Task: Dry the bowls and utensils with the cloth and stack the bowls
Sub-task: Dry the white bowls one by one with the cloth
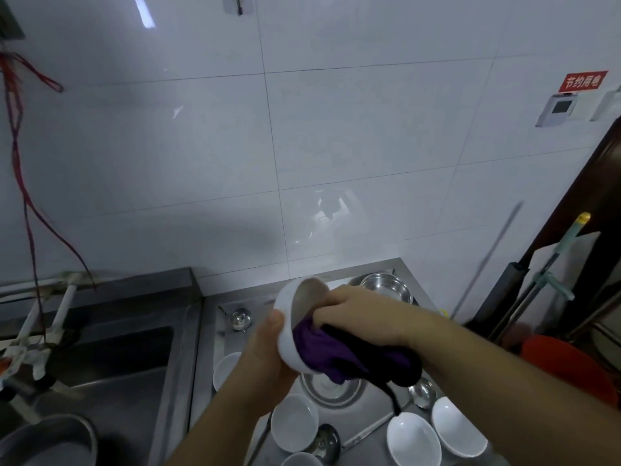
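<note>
Head: right fingers point(331, 306) press cloth point(336, 354) into bowl point(285, 331).

Red wall sign point(582, 81): "节约用电"

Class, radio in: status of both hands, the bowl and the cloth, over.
Left hand holding white bowl tilted. Right hand pressing purple cloth inside it. Other bowls unstacked on counter. Nothing obstructing.

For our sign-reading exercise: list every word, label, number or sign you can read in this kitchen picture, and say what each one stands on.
"节约用电": white characters on a red rectangular sign stuck to the white tiled wall, above a small white wall-mounted device.
The dark screen of that device: too small and blurred to read.
The white ceramic bowls, steel utensils and purple cloth: no text visible.
</note>
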`<state>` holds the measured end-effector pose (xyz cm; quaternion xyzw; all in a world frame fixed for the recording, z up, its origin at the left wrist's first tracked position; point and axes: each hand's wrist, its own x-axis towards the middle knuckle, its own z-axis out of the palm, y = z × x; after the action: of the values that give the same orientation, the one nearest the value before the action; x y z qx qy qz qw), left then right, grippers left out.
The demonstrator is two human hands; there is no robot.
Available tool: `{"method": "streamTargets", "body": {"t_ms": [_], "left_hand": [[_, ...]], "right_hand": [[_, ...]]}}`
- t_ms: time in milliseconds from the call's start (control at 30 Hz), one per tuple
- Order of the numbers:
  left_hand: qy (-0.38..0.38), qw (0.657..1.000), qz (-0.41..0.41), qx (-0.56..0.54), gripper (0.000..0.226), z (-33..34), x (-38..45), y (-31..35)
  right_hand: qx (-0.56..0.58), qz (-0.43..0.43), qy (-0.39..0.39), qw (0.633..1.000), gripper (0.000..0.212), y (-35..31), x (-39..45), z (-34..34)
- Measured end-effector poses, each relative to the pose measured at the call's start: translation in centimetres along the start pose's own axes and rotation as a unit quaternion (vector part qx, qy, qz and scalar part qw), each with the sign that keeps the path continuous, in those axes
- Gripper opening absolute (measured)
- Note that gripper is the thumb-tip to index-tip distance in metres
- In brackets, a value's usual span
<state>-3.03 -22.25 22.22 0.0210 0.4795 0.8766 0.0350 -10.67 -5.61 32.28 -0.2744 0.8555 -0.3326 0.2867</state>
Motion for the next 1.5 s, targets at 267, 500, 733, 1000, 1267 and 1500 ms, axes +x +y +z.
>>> {"method": "streamTargets", "body": {"t_ms": [267,500,733,1000,1267,1500], "left_hand": [[0.026,0.995,0.008,-0.099,0.094,0.9,-0.6,-1.6],[0.111,0.99,0.018,-0.084,0.072,2.4,0.6,-1.8],[0.11,0.993,0.053,0.005,0.078,2.4,-0.1,-1.9],[0.118,0.98,0.062,0.15,0.086,0.8,0.0,-1.0],[0.073,0.962,0.089,0.248,0.081,-0.1,-0.4,-0.9],[0.048,0.933,0.028,0.357,0.092,-0.5,-0.7,1.3]], "right_hand": [[0.435,-0.047,0.049,0.898,0.029,0.0,-0.7,3.6],[0.113,-0.145,0.288,0.94,0.035,0.1,0.4,4.4],[-0.229,-0.117,0.142,0.956,0.022,-0.4,1.1,2.1],[0.094,0.067,0.031,0.993,0.034,0.4,-0.1,0.9],[0.577,0.087,0.091,0.807,0.027,1.0,-1.0,3.2],[0.56,0.054,0.011,0.827,0.035,2.5,-1.3,3.5]]}}
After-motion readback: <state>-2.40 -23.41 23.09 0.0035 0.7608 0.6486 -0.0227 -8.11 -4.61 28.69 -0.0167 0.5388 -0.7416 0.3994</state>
